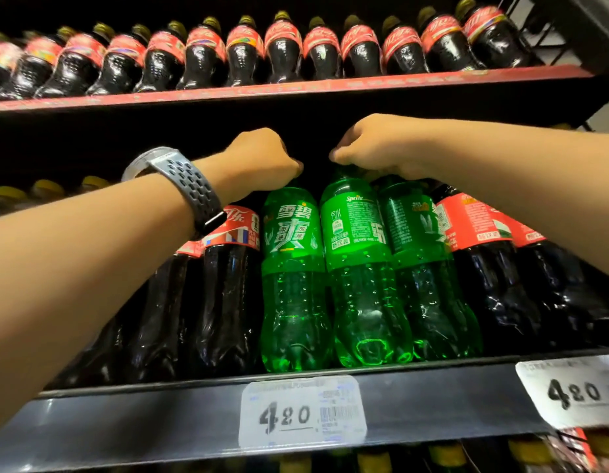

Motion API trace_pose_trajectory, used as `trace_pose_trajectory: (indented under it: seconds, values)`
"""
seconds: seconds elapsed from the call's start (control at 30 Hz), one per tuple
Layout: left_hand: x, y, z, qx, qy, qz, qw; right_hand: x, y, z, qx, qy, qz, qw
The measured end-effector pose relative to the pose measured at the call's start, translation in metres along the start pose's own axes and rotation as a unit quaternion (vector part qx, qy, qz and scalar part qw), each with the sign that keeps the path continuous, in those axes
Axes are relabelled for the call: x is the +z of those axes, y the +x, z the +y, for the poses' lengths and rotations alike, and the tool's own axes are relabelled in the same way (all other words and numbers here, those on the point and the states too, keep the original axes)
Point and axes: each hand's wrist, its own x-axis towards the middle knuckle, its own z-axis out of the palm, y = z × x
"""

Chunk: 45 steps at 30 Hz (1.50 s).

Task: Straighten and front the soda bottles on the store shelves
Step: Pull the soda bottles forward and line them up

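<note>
Green Sprite bottles [422,268] sit on the middle shelf [159,414] btwn colas [228,285], left hand [262,158] grip curled over the logo-out bottle [292,278] top, right hand [374,145] grip pinching the middle bottle [361,274] cap, prob to twist its sideways label frontward.

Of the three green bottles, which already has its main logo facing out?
The leftmost green bottle, under the left hand: its big white logo faces front, while the middle green bottle and right green bottle show small print.
</note>
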Motion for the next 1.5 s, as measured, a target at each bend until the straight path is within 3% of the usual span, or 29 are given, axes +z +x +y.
trace_pose_trajectory:
  seconds: [0.13, 0.27, 0.37, 0.43, 0.5, 0.7, 0.9, 1.03, 1.23, 1.5]
  values:
    - [0.002, -0.002, -0.001, 0.003, 0.015, 0.002, 1.0, 0.004, -0.002, -0.005, -0.002, -0.082, 0.031, 0.996]
    - [0.004, -0.004, -0.001, 0.01, 0.045, 0.007, 0.999, 0.002, -0.001, -0.003, 0.022, 0.011, -0.006, 1.0]
    - [0.006, -0.005, 0.004, 0.057, 0.146, 0.067, 0.985, -0.005, -0.003, 0.0, 0.03, 0.067, -0.048, 0.996]
    - [0.005, -0.006, 0.012, 0.115, 0.125, 0.087, 0.982, -0.008, -0.004, 0.003, 0.019, 0.063, -0.047, 0.997]
    - [0.003, -0.006, 0.022, 0.142, 0.047, 0.043, 0.988, -0.01, -0.004, 0.007, -0.002, 0.017, -0.024, 1.0]
    - [0.002, 0.003, 0.042, 0.112, -0.004, -0.068, 0.991, -0.02, -0.014, 0.009, -0.017, -0.086, -0.028, 0.996]
    - [0.01, 0.012, 0.044, 0.052, -0.114, -0.02, 0.992, -0.027, -0.017, 0.013, -0.025, -0.073, -0.039, 0.996]
    - [0.009, 0.016, 0.053, 0.037, -0.058, -0.005, 0.998, -0.034, -0.021, 0.021, -0.037, -0.082, -0.037, 0.995]
    - [0.014, 0.017, 0.062, 0.053, -0.028, -0.008, 0.998, -0.062, -0.017, 0.043, -0.029, -0.108, 0.103, 0.988]
    - [0.017, 0.021, 0.07, 0.03, -0.043, 0.017, 0.998, -0.074, -0.018, 0.065, -0.048, -0.153, 0.09, 0.983]
